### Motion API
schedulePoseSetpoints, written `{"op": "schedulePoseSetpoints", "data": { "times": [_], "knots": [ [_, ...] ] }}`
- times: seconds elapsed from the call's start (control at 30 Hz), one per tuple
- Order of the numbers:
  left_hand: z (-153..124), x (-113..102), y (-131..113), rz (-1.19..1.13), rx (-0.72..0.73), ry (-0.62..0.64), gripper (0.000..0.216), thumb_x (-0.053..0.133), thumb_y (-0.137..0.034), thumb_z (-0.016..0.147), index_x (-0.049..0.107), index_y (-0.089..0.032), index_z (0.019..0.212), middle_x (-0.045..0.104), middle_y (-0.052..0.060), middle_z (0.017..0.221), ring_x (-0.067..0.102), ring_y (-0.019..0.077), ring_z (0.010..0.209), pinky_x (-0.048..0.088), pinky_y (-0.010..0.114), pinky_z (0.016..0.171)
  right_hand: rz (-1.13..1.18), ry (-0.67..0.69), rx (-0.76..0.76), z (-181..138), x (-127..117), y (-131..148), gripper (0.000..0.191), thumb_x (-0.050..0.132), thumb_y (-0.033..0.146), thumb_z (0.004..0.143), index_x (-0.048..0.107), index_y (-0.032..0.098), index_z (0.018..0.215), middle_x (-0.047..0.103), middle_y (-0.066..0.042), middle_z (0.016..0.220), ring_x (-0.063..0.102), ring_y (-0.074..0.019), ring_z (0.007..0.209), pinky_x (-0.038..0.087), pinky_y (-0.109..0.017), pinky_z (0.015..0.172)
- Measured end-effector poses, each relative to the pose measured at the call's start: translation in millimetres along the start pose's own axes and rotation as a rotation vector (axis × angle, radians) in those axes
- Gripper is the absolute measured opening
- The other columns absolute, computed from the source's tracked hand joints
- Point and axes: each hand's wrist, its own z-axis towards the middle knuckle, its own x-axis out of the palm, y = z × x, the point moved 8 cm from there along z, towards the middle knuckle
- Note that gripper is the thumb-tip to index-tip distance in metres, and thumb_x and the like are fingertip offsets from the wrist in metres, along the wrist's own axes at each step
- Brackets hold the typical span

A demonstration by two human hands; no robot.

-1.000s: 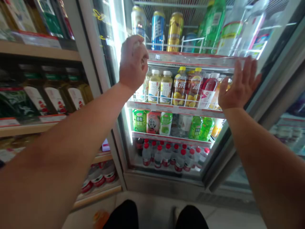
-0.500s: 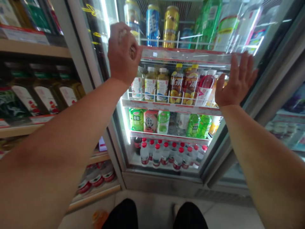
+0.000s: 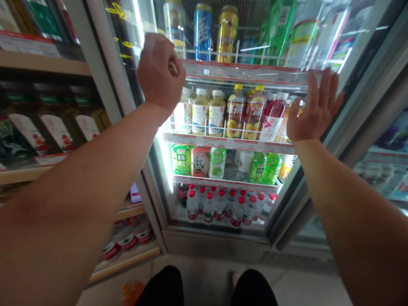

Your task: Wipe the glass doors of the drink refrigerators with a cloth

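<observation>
My left hand [image 3: 161, 72] is closed in a fist, raised at the upper left in front of the drinks fridge's glass door [image 3: 191, 227]. A small tan-brown bit of something [image 3: 172, 68] shows between its fingers; what it is I cannot make out. My right hand [image 3: 314, 108] is open at the upper right, fingers spread and pointing up, and it appears to rest against the glass. Behind the glass, tall cans [image 3: 227, 34], tea bottles [image 3: 216, 112], green cartons [image 3: 181, 159] and red-capped water bottles [image 3: 208, 208] stand on lit shelves.
A wooden shelf unit [image 3: 41, 63] with large bottles [image 3: 54, 119] stands close on the left. More fridge doors [image 3: 379, 161] continue on the right. An orange object [image 3: 133, 293] is on the floor [image 3: 207, 280] near my legs [image 3: 162, 287].
My left fist has moved slightly left and down across the front of the door. My right hand stays in nearly the same place, still spread.
</observation>
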Motion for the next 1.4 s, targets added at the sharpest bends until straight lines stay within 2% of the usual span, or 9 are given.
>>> {"op": "schedulePoseSetpoints", "data": {
  "times": [0.2, 0.33, 0.43, 0.57, 0.7, 0.93, 1.13, 1.3, 1.4],
  "knots": [
    [3, 0, -8, -0.009, -0.006, -0.003, 0.039, 0.056, -0.016, 0.092, 0.041, -0.024, 0.127, 0.056, 0.001, 0.125, 0.05, 0.0114, 0.111, 0.04, 0.031, 0.103, 0.064, 0.025, 0.014, -3, -3, 3, 0.062, 0.026, 0.042, 0.099, 0.019, 0.029, 0.159, 0.013, -0.001, 0.168, 0.008, -0.0339, 0.155, 0.004, -0.067, 0.119],
    [-20, 27, -29, -0.003, 0.13, 0.205, 0.055, 0.047, -0.057, 0.097, 0.043, -0.017, 0.135, 0.024, 0.009, 0.16, 0.015, 0.0219, 0.149, 0.02, 0.047, 0.124, 0.084, 0.038, 0.02, -3, -3, 2, 0.062, 0.027, 0.042, 0.099, 0.019, 0.028, 0.159, 0.012, -0.001, 0.168, 0.006, -0.0353, 0.155, 0.003, -0.069, 0.118],
    [-47, 40, -50, -0.035, 0.271, 0.387, 0.07, 0.032, -0.071, 0.095, 0.031, -0.027, 0.15, 0.009, 0.0, 0.168, -0.005, 0.0246, 0.154, 0.01, 0.056, 0.127, 0.045, 0.007, -0.001, -3, -4, 2, 0.062, 0.031, 0.041, 0.099, 0.025, 0.021, 0.158, 0.016, -0.007, 0.167, 0.01, -0.0317, 0.155, 0.005, -0.062, 0.122],
    [-50, 39, -52, -0.055, 0.364, 0.486, 0.056, 0.028, -0.05, 0.104, 0.026, -0.028, 0.155, 0.012, -0.004, 0.168, 0.0, 0.0221, 0.155, 0.008, 0.055, 0.128, 0.055, 0.008, -0.004, -3, -2, 2, 0.061, 0.029, 0.04, 0.1, 0.022, 0.024, 0.158, 0.015, -0.006, 0.167, 0.009, -0.0313, 0.155, 0.004, -0.064, 0.12],
    [-36, 28, -31, -0.009, 0.205, 0.344, 0.059, 0.03, -0.029, 0.103, 0.013, -0.013, 0.157, 0.017, 0.004, 0.167, 0.004, 0.021, 0.155, 0.009, 0.053, 0.129, 0.023, 0.009, -0.003, -2, -2, 2, 0.063, 0.033, 0.039, 0.098, 0.024, 0.021, 0.158, 0.017, -0.009, 0.167, 0.01, -0.0318, 0.155, 0.006, -0.064, 0.12],
    [-76, 47, -57, -0.061, 0.497, 0.588, 0.044, 0.029, -0.036, 0.104, 0.04, -0.036, 0.147, 0.027, -0.011, 0.163, 0.004, 0.0176, 0.155, 0.016, 0.055, 0.127, 0.001, 0.002, -0.005, -1, 0, 0, 0.063, 0.038, 0.035, 0.097, 0.025, 0.021, 0.157, 0.019, -0.011, 0.166, 0.011, -0.0315, 0.154, 0.009, -0.064, 0.12],
    [-43, 32, -25, 0.013, 0.222, 0.323, 0.052, 0.024, -0.031, 0.105, 0.023, -0.024, 0.156, 0.005, -0.006, 0.168, -0.004, 0.0198, 0.155, 0.01, 0.056, 0.129, -0.002, -0.048, -0.031, -3, -4, 1, 0.06, 0.035, 0.039, 0.1, 0.027, 0.022, 0.157, 0.022, -0.009, 0.166, 0.014, -0.0256, 0.154, 0.01, -0.056, 0.122],
    [-110, 44, -68, -0.073, 0.638, 0.609, 0.048, 0.026, -0.027, 0.105, 0.032, -0.036, 0.152, 0.022, -0.009, 0.164, 0.0, 0.0133, 0.154, 0.017, 0.045, 0.129, 0.027, -0.007, -0.005, -2, -4, 2, 0.062, 0.034, 0.039, 0.099, 0.026, 0.02, 0.158, 0.019, -0.01, 0.166, 0.011, -0.0278, 0.155, 0.005, -0.057, 0.122],
    [-108, 43, -65, -0.095, 0.712, 0.662, 0.045, 0.026, -0.029, 0.106, 0.034, -0.038, 0.15, 0.027, -0.012, 0.162, 0.008, 0.01, 0.153, 0.018, 0.043, 0.129, 0.038, 0.002, -0.006, -2, -3, 3, 0.062, 0.033, 0.038, 0.099, 0.026, 0.019, 0.158, 0.018, -0.011, 0.166, 0.01, -0.0296, 0.155, 0.005, -0.059, 0.122]
  ]
}}
